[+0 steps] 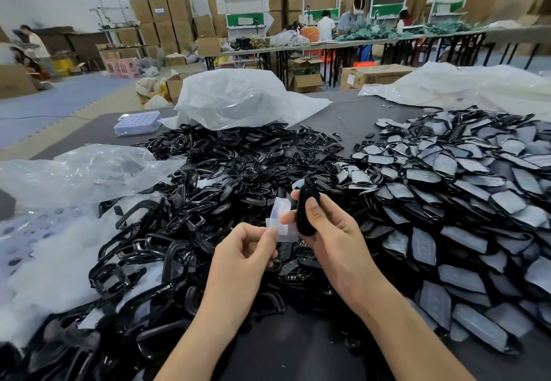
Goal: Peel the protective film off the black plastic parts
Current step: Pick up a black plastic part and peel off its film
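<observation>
Between the two forearms, a bare strip of dark, matte table (pixel 298 356) shows. Just beyond it, the left hand (pixel 241 254) pinches one end of a thin, translucent film (pixel 280 216) between thumb and forefinger. The right hand (pixel 331 233) is clamped round a glossy, rounded black part (pixel 304 194), held upright with the thumb pressed on its face. The film stands between the hands, curled and limp. Its far edge seems to meet the part, though the right fingers hide the join. To finish this peel well, I would pull the film low and sideways along the surface rather than straight out. The right hand should grip by the edges, so the shiny face picks up no smears and the film comes off whole. To the left lies a tangled heap of bare black frames (pixel 185 210), open loops with a wet-looking sheen. To the right is a shingled pile of covered parts (pixel 465 201), flat and angular, their film dull grey. A crumpled clear bag (pixel 83 171) lies further left. Beyond sit a pale perforated tray (pixel 137 122) and a slumped white sack (pixel 235 97). Stacked cartons (pixel 161 19) line the far wall.
</observation>
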`<state>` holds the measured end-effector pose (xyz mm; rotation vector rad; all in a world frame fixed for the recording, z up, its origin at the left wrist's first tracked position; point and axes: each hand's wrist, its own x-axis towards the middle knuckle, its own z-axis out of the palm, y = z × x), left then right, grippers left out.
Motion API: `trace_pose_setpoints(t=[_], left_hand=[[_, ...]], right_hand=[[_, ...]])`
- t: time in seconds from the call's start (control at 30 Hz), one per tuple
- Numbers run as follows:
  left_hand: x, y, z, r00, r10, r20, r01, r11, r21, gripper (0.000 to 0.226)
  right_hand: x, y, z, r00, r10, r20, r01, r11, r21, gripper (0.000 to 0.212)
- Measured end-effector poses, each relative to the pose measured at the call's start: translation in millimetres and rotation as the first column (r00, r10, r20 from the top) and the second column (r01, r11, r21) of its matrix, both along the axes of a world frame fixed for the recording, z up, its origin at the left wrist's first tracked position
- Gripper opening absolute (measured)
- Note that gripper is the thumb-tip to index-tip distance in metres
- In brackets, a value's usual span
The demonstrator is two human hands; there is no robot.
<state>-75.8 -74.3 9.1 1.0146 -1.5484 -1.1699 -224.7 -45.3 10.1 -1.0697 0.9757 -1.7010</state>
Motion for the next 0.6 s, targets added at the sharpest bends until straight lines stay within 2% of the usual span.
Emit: trace_pose_setpoints(t=[0.1,0.17,0.27,0.37,0.43,0.47,0.6], left_hand=[[1,0,0,0.999,-0.041,-0.011,0.041,0.999,0.006,0.016],[2,0,1,0.996,-0.081,-0.029,0.082,0.997,0.011,0.019],[5,-2,-1,0.989,-0.101,-0.109,0.105,0.994,0.034,0.025],[8,-3,0,0.977,-0.047,-0.206,0.066,0.994,0.086,0.02],[7,-3,0,0.967,-0.015,-0.255,0.035,0.997,0.073,0.008],[6,-4,0,0.962,0.002,-0.274,0.017,0.998,0.065,0.008],[7,-5,0,0.963,0.031,-0.267,-0.019,0.999,0.047,0.033]], right_hand=[[-1,1,-1,0.999,-0.028,-0.046,0.029,1.0,0.005,0.034],[0,1,-1,0.995,-0.079,-0.054,0.08,0.997,0.006,0.029],[-4,-1,1,0.986,-0.161,0.04,0.16,0.987,0.023,0.025],[-10,2,6,0.98,-0.188,0.07,0.184,0.981,0.055,0.027],[-12,4,7,0.975,-0.22,-0.006,0.22,0.973,0.064,0.032],[-10,5,8,0.972,-0.23,-0.056,0.233,0.971,0.054,0.032],[-4,7,10,0.96,-0.217,-0.179,0.224,0.974,0.021,0.025]])
